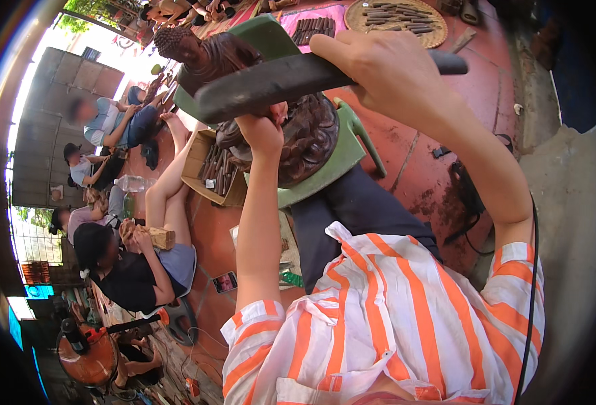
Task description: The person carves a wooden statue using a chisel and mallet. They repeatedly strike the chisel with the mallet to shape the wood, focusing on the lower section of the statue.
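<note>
Club (274, 82) hides part of statue (220, 57); left hand (264, 131), fingers curled, can't tell round what; right hand (391, 71) raised, fingers wrapped round club

White shirt (379, 304) with orange stripes, short cuffed sleeves (254, 337), dark trousers (362, 209), thin black cable (534, 283), bare hands (392, 71)

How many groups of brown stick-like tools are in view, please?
3: a group in the cardboard box, a group on the pink cloth and a group on the round woven tray; others may be hidden.
</note>
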Tool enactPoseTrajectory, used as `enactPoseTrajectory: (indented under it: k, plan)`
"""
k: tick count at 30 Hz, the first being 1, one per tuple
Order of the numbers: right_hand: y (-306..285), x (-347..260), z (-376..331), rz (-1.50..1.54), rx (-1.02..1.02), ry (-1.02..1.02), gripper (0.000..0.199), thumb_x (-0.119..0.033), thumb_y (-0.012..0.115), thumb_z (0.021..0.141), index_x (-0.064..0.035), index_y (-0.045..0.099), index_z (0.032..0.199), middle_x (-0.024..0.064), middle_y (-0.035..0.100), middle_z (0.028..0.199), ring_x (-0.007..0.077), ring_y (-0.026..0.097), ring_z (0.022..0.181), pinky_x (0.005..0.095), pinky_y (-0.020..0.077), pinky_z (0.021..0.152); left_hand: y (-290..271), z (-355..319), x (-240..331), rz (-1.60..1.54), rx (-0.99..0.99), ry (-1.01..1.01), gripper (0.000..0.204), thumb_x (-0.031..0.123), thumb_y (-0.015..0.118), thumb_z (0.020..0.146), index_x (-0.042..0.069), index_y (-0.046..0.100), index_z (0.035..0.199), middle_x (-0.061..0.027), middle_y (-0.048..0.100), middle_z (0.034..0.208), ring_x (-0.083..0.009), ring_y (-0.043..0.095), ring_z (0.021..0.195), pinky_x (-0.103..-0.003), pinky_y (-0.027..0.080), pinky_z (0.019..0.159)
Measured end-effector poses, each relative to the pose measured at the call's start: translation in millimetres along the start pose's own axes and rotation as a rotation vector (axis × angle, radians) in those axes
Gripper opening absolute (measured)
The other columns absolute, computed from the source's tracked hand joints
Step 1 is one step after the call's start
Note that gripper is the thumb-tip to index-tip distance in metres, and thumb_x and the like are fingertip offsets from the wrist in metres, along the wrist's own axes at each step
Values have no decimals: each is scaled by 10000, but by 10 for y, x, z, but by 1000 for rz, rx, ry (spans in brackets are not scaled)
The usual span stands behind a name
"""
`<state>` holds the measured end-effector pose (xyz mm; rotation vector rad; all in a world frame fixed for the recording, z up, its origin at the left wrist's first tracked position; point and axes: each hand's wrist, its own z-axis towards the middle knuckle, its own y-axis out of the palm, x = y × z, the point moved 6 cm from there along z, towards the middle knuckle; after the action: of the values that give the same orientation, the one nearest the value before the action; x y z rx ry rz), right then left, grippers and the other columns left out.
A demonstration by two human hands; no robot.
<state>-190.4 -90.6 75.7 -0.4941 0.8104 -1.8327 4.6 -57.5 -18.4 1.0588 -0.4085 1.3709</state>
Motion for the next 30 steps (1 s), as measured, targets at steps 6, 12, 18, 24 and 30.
enactPoseTrajectory:
  k: [6, 12, 18, 24, 30]
  plan:
    - [18, 74, -66, -12, -43, 27, 391, -11, 654, 680, -97, 529, 1040, 95, 639, 740, 290, 649, 682, 414, 468, 536, -70, 133, 51, -20, 34, -231, 465, 423, 304, 967, 63, 504, 750, -20, 409, 526, -128, 306, 394, -260, 270, 414]
    - [-184, 90, -137, 22, 57, 22, 402, -15, 663, 672, -99, 523, 1039, 109, 647, 770, 314, 650, 714, 433, 481, 576, -188, 217, 504, -230, -53, -259, 469, 442, 307, 952, 77, 557, 797, -29, 427, 541, -133, 304, 391, -286, 289, 418]
    - [-233, 24, -156, 115, 72, 27, 365, -16, 669, 661, -90, 505, 979, 107, 639, 769, 332, 643, 729, 441, 480, 582, 77, 8, 561, 80, 236, -75, 468, 432, 315, 968, 44, 560, 878, -38, 422, 556, -147, 376, 453, -285, 327, 453]
    - [-225, 58, -220, 128, 51, 49, 379, -11, 676, 655, -90, 513, 988, 102, 635, 763, 325, 644, 739, 438, 477, 582, -60, 62, 293, -110, -148, -137, 390, 344, 344, 971, 18, 541, 883, -40, 442, 576, -158, 407, 459, -299, 380, 465]
    - [-221, 143, -281, 132, 84, 63, 419, -13, 683, 657, -94, 531, 1039, 101, 638, 769, 312, 648, 735, 430, 481, 584, 55, 179, 160, 163, 7, -121, 330, 249, 354, 974, -12, 538, 890, -57, 479, 589, -154, 423, 460, -287, 375, 451]
